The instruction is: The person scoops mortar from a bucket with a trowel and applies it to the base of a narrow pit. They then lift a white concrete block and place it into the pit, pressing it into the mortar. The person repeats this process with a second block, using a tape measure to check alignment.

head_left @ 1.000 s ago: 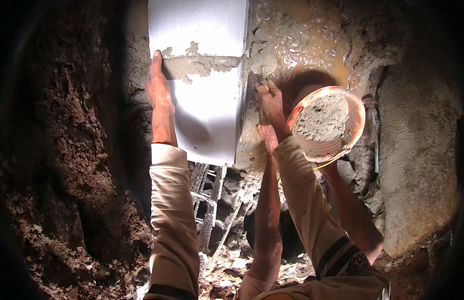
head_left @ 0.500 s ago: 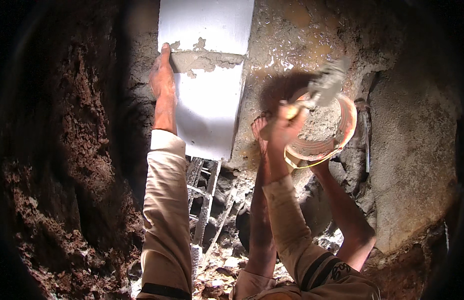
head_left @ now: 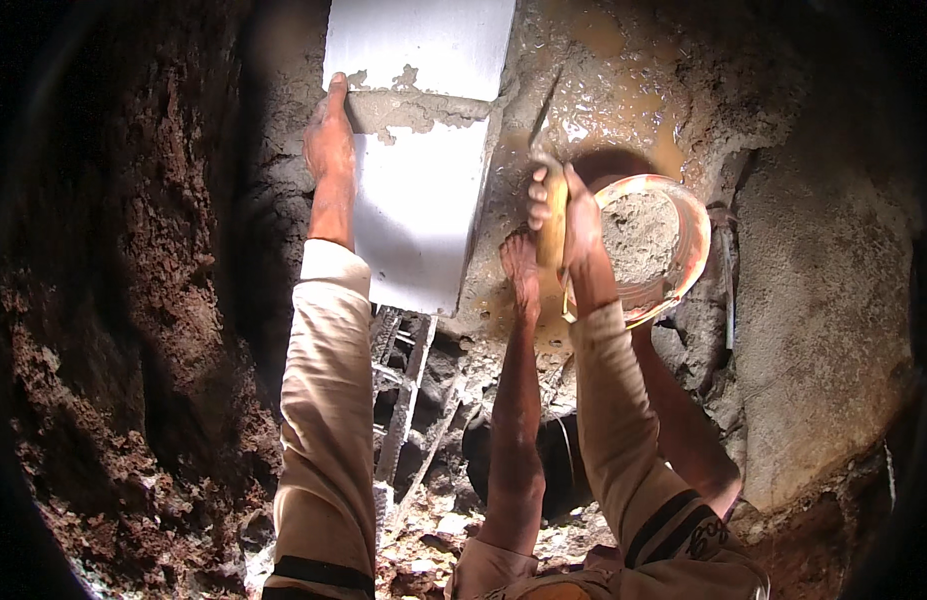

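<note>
Two white blocks lie end to end, an upper one (head_left: 423,45) and a lower one (head_left: 413,220), with a strip of grey mortar (head_left: 408,110) between them. My left hand (head_left: 330,140) grips their left edge at this joint, thumb pointing away from me; its other fingers are mostly hidden. In my right hand (head_left: 580,215) is a trowel (head_left: 551,215), held by its wooden handle. The blade stands nearly edge-on over the wet ground, right of the blocks. Beside that hand a reddish bucket (head_left: 695,235) holds grey mortar mix (head_left: 638,235).
My bare foot (head_left: 520,265) is between the lower block and the bucket. Below the block lies a metal reinforcing frame (head_left: 403,385) among rubble. Rough earth (head_left: 173,300) rises at left; a large pale slab of rock or concrete (head_left: 823,320) stands at right. Muddy water (head_left: 623,100) shines behind the bucket.
The trowel, loaded with mortar over the bucket before, has swung left toward the blocks and turned edge-on. My left hand stays at the joint.
</note>
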`<state>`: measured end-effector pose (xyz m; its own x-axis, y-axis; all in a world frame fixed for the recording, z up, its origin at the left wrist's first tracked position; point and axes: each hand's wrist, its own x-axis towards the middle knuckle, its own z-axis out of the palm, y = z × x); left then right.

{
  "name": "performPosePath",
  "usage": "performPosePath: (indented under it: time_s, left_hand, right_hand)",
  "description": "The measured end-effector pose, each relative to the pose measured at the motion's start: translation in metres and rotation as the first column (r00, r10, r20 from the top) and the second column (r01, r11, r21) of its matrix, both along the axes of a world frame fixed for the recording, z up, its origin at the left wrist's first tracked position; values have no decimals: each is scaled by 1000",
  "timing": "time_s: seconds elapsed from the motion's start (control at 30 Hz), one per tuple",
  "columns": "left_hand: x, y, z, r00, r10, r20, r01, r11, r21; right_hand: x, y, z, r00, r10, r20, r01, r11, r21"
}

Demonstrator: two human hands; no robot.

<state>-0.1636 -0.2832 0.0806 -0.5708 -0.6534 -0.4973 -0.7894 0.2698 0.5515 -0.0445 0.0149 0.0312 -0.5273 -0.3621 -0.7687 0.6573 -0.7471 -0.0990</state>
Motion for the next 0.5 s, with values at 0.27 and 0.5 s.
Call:
performPosePath:
  time_s: [0.27,0.5]
  left_hand:
    - [-4,5,14,999,2,40,-1,1000,-26]
    - [2,-3,7,999,-4,46,6,999,-44]
  right_hand:
    - [12,-13,17,915,404,-5,-397,901,175]
    - [61,-12,70,904,426,44,-421,867,265]
